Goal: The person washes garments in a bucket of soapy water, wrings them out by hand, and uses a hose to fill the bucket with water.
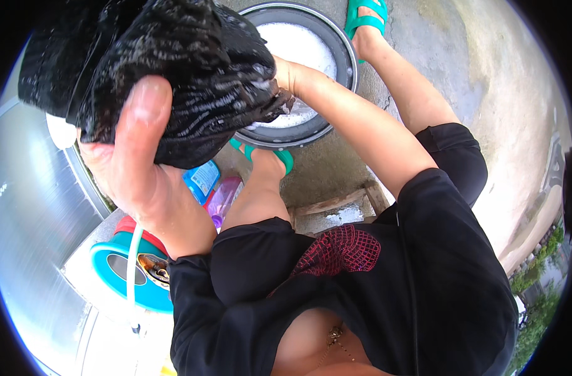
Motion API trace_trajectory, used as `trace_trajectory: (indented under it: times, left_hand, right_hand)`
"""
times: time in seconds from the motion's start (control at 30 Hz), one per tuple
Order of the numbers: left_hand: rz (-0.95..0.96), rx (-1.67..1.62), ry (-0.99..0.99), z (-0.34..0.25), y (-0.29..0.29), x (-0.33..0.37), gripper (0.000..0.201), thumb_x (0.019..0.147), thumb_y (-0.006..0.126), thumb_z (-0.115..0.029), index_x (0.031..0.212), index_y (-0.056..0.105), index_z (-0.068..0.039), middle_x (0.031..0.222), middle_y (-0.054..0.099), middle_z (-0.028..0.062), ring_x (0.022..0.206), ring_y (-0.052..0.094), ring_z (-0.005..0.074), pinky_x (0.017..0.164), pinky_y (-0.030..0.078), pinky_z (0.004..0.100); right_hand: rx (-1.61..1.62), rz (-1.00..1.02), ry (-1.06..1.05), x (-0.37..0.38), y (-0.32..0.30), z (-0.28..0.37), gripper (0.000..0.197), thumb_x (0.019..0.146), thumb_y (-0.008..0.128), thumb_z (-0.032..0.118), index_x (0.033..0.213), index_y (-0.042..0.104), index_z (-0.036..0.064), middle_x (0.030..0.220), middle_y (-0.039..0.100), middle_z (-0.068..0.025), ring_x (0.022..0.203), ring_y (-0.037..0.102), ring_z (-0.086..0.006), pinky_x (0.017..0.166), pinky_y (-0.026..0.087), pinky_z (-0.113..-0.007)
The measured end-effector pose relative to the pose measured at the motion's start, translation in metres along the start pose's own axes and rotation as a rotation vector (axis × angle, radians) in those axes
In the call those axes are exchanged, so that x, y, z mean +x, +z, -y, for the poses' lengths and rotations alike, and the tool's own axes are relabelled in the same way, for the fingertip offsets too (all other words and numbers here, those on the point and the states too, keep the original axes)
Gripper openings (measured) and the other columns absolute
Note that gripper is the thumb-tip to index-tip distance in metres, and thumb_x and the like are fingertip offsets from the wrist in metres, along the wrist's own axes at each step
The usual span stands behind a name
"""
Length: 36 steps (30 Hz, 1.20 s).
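A soaked black cloth (pixel 192 75), bunched up and streaked with suds, is raised close to the head camera at the upper left. My left hand (pixel 132 156) grips it from below, the thumb pressed across its front. At the cloth's right end my right hand (pixel 287 75) is closed on it, with most of the fingers hidden behind the fabric. Under and beyond the cloth, a round dark grey basin (pixel 347 47) stands on the ground. White foamy water (pixel 305 47) fills much of it, and the cloth covers its left part.
Blue (pixel 202 180) and purple (pixel 223 199) bottles stand by my left leg. A teal tub (pixel 104 266) and pale hose (pixel 133 269) are at lower left, beside a shiny metal panel (pixel 29 207). Green sandals (pixel 372 22) flank the basin on concrete (pixel 436 44). A wooden frame (pixel 377 199) sits below me.
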<state>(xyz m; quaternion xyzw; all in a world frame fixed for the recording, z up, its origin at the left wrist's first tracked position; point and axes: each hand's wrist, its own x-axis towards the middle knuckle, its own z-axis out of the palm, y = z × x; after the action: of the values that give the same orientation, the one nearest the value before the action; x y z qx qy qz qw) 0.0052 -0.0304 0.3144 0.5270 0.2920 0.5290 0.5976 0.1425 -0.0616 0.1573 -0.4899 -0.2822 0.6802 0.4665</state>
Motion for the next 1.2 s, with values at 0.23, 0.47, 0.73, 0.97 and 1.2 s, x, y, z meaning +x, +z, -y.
trace_trajectory:
  times: [0.23, 0.47, 0.73, 0.97, 1.2]
  left_hand:
    - [0.052, 0.600, -0.375, 0.141, -0.092, 0.022, 0.036, 0.089, 0.076, -0.023, 0.113, 0.069, 0.003, 0.102, 0.074, 0.0109, 0.090, 0.067, 0.0158, 0.085, 0.052, 0.0300]
    - [0.109, 1.488, -0.575, 0.239, -0.089, -0.020, 0.076, 0.088, 0.069, -0.046, 0.146, 0.043, -0.005, 0.130, 0.062, 0.0237, 0.111, 0.064, 0.0426, 0.097, 0.049, 0.0444]
    - [0.867, 1.774, 0.086, 0.328, -0.107, -0.054, 0.078, 0.092, 0.057, -0.060, 0.159, 0.026, -0.033, 0.165, 0.020, 0.0112, 0.150, 0.009, 0.0490, 0.117, 0.016, 0.0669]
    - [1.184, 1.727, -0.389, 0.331, -0.085, -0.026, 0.087, 0.090, 0.062, -0.058, 0.157, 0.028, -0.013, 0.160, 0.027, 0.0195, 0.145, 0.027, 0.0477, 0.117, 0.031, 0.0501]
    - [0.016, -0.031, -1.352, 0.294, -0.094, -0.052, 0.094, 0.088, 0.047, -0.080, 0.150, 0.041, -0.010, 0.152, 0.042, 0.0221, 0.139, 0.043, 0.0381, 0.102, 0.046, 0.0571]
  right_hand:
    - [-0.097, -0.069, 0.229, -0.066, -0.097, -0.049, 0.081, 0.095, 0.058, 0.059, 0.151, 0.041, 0.0031, 0.149, 0.048, -0.0117, 0.134, 0.046, -0.0191, 0.115, 0.033, -0.033]
    - [-0.796, -0.366, 0.138, -0.021, -0.104, -0.079, 0.069, 0.087, 0.072, 0.024, 0.149, 0.043, 0.0230, 0.133, 0.058, -0.0265, 0.121, 0.061, -0.0376, 0.102, 0.047, -0.039]
    - [-1.591, -0.565, 0.022, 0.042, -0.111, -0.178, 0.076, 0.087, 0.065, 0.020, 0.153, 0.031, 0.0375, 0.125, 0.048, -0.0206, 0.114, 0.058, -0.0398, 0.082, 0.059, -0.047]
    - [-1.707, 0.170, 0.578, 0.071, -0.165, -0.179, 0.036, 0.093, 0.052, 0.028, 0.123, 0.068, 0.0146, 0.133, 0.063, -0.0160, 0.113, 0.067, -0.0338, 0.094, 0.054, -0.046]
    - [-0.811, -0.287, -0.213, 0.013, -0.062, -0.115, 0.041, 0.083, 0.063, 0.022, 0.123, 0.069, 0.0137, 0.123, 0.066, -0.0176, 0.117, 0.062, -0.0339, 0.102, 0.049, -0.043]
